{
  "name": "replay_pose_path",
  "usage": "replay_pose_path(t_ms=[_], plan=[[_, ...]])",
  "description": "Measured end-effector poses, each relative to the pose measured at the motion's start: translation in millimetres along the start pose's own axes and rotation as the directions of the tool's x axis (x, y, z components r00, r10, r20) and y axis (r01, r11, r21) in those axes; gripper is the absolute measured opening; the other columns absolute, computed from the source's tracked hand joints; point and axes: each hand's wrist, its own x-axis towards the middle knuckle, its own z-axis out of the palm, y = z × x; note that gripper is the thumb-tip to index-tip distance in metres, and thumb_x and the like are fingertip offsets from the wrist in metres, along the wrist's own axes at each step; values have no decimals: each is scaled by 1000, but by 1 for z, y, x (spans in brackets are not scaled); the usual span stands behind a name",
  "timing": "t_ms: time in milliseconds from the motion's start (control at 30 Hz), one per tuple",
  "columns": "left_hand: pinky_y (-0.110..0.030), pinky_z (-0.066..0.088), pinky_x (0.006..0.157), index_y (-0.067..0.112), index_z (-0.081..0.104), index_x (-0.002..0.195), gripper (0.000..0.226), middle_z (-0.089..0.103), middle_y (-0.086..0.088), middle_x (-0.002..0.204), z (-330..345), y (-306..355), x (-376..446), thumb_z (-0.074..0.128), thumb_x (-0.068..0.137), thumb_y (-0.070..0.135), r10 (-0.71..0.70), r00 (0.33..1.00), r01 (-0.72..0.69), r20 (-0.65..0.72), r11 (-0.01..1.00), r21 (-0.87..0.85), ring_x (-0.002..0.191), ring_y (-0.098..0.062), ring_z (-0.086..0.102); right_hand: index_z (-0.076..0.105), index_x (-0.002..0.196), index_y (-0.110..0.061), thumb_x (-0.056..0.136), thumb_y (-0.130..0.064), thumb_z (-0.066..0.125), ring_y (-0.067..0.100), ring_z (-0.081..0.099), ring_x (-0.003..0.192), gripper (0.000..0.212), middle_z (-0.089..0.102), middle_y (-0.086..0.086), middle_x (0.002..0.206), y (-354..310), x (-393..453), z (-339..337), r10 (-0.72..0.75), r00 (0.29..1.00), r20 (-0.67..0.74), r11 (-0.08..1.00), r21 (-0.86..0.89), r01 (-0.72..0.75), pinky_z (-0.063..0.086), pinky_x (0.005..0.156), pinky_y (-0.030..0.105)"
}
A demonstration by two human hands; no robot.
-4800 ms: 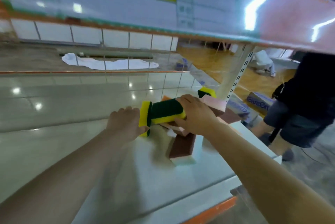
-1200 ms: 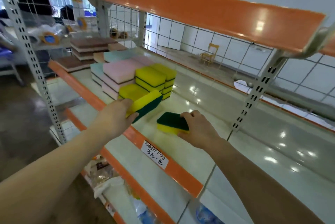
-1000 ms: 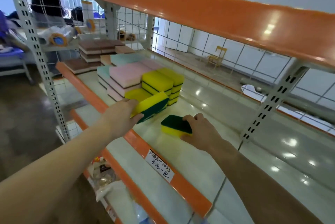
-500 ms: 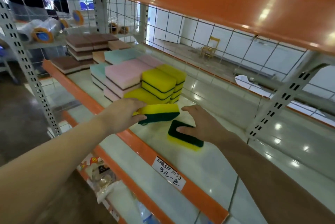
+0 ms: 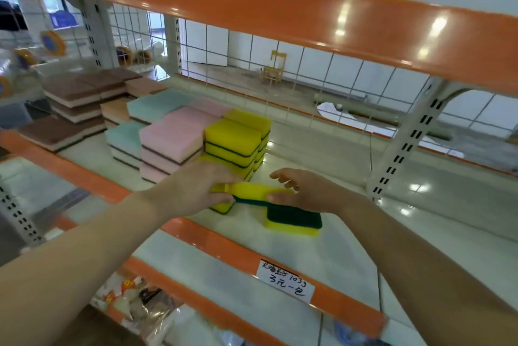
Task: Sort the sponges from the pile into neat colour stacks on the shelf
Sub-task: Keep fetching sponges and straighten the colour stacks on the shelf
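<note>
- A person's left hand [image 5: 193, 191] grips one end of a yellow sponge [image 5: 252, 191], yellow face up and green scouring side down, held flat just above the shelf [image 5: 322, 256] near its orange front edge.
- The right hand [image 5: 308, 191] touches the other end of that sponge with its thumb, the remaining fingers loosely spread and closed on nothing.
- A second sponge [image 5: 294, 222] lies green side up on the shelf, just beneath and beside the right hand.
- Another yellow sponge [image 5: 221, 207] sits on the shelf under the left hand.
- Directly behind the hands stands a stack of yellow sponges [image 5: 235, 144], with a second yellow stack [image 5: 252, 121] behind it toward the wire back.
- Further along the shelf to the left are pink stacks [image 5: 171, 146], mint stacks [image 5: 126, 138], peach stacks [image 5: 115, 110] and brown stacks [image 5: 73, 99].
- A handwritten price label [image 5: 286, 281] is stuck on the orange front edge.
</note>
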Motion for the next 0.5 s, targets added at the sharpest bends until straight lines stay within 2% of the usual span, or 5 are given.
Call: replay_pose_path(t_ms=[100,167,267,400,500], plan=[[-12,31,85,21,61,123,48,64,1,116,-3,-5,1,60,81,44,33,999,-32,17,999,-13,109,-16,57,43,134,-31,81,-61,54,12,49,119,62,49,-3,135,-3,-5,1,37,999,18,999,-20,-37,40,102,32],[-10,28,85,21,61,123,51,64,1,117,-3,-7,2,57,79,46,49,999,-49,19,999,-22,111,-16,57,44,134,-30,83,-60,53,12,49,117,60,51,-2,133,-6,-8,3,55,998,8,998,-23,-54,40,99,30],[-7,26,86,21,61,124,43,63,2,121,-1,-14,0,65,84,38,72,997,-72,1,997,-38,114,-15,55,45,133,-31,83,-60,53,10,49,113,58,51,-3,132,-10,-12,8,92,996,0,996,7,-92,40,94,26],[-6,27,88,20,64,120,60,64,2,120,-1,-20,-6,46,77,57,120,993,-120,-7,991,-52,111,-12,56,44,134,-33,83,-59,55,9,46,114,58,48,-4,134,-16,-16,12,133,991,12,989,62,-133,38,94,25],[-11,33,90,17,67,116,59,66,0,116,0,-22,-7,41,77,54,163,986,-164,-11,984,-69,106,-8,56,45,133,-32,82,-54,60,9,46,112,58,50,-2,132,-19,-19,14,161,987,19,976,143,-162,38,97,26]])
